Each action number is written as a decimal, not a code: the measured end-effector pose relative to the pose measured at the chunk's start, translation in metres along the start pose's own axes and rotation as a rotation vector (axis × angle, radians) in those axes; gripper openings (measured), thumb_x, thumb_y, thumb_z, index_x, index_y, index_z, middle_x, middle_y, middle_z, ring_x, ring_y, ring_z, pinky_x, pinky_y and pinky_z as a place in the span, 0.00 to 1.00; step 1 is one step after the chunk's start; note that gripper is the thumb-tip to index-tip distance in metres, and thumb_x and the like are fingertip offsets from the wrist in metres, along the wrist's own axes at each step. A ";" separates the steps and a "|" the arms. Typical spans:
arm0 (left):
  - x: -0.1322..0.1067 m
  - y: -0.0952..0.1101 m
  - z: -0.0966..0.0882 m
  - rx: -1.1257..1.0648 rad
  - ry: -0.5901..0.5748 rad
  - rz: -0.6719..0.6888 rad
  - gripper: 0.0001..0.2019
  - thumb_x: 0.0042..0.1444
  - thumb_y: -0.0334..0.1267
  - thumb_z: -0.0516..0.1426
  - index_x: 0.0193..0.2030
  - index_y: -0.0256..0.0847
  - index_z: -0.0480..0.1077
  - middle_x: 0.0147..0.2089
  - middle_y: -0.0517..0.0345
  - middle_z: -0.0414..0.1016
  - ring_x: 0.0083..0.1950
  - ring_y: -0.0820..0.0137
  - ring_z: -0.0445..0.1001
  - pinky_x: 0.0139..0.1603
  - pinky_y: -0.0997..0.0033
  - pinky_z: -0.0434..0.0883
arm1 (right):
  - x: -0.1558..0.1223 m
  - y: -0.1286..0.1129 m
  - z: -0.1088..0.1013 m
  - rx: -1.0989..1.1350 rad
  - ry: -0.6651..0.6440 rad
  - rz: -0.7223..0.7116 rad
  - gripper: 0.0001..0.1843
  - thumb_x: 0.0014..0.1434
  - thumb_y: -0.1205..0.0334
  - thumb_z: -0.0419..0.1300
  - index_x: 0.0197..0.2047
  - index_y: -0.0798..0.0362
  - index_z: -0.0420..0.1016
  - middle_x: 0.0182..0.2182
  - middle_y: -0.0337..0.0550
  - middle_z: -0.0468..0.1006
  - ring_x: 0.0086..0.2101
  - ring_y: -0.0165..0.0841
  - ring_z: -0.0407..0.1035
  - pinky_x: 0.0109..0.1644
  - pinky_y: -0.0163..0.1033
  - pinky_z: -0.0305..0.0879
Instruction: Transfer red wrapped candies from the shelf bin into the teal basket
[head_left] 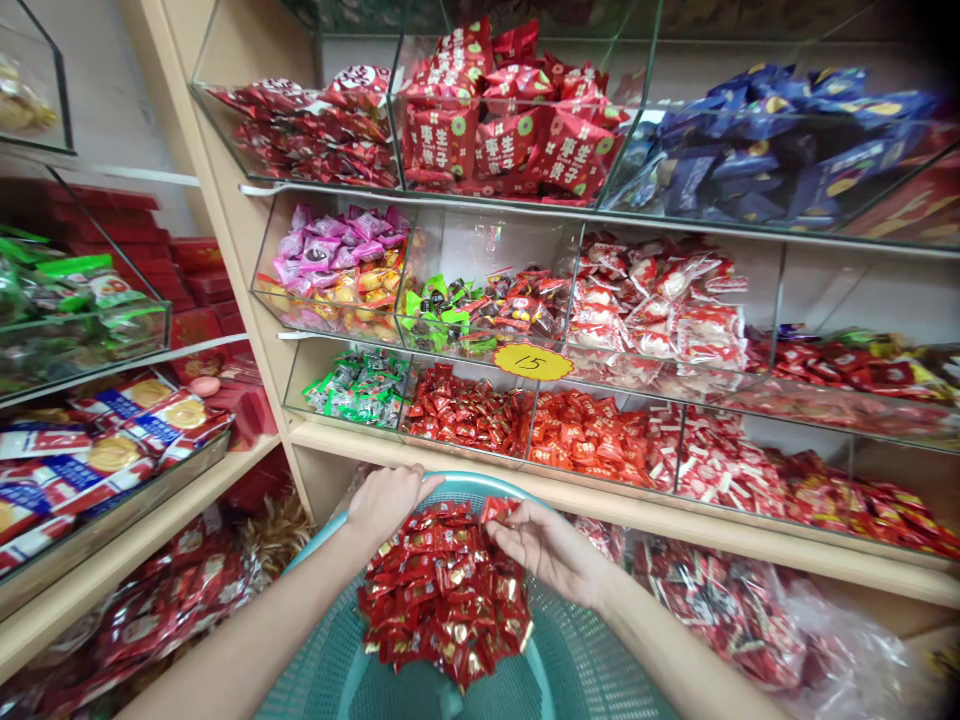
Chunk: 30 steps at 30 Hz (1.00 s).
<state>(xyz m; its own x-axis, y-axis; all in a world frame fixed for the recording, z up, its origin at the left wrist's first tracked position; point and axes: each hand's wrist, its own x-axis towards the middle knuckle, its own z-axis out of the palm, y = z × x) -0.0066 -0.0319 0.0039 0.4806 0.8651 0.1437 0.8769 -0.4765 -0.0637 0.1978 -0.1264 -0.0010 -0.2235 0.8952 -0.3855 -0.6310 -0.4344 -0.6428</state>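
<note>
A teal plastic basket (577,670) sits low in front of me with a heap of red and gold wrapped candies (442,600) in it. My left hand (386,500) grips the basket's far rim, fingers curled over the edge. My right hand (544,545) hovers over the heap and pinches one red candy wrapper (496,508) between thumb and fingers. Just beyond both hands is a wooden shelf edge (675,515) carrying clear bins of red candies (469,410).
Clear acrylic bins fill the shelves ahead: green (360,385), pink and yellow (337,255), red and blue (772,140) sweets. A yellow tag marked 15 (531,362) hangs on one bin. More trays stand on the left (97,440); bagged red candy lies below right (720,600).
</note>
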 end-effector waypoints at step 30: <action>-0.001 0.001 -0.004 -0.012 -0.029 -0.015 0.28 0.60 0.55 0.38 0.39 0.34 0.69 0.33 0.42 0.76 0.37 0.54 0.76 0.37 0.60 0.69 | 0.003 0.007 -0.010 -1.118 0.097 -0.622 0.16 0.51 0.55 0.61 0.43 0.51 0.70 0.33 0.40 0.75 0.34 0.34 0.69 0.42 0.41 0.65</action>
<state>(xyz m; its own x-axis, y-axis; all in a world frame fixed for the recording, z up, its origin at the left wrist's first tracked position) -0.0067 -0.0338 0.0075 0.4681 0.8760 0.1160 0.8836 -0.4656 -0.0497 0.2004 -0.1273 -0.0134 -0.0324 0.9862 0.1623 0.3655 0.1628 -0.9165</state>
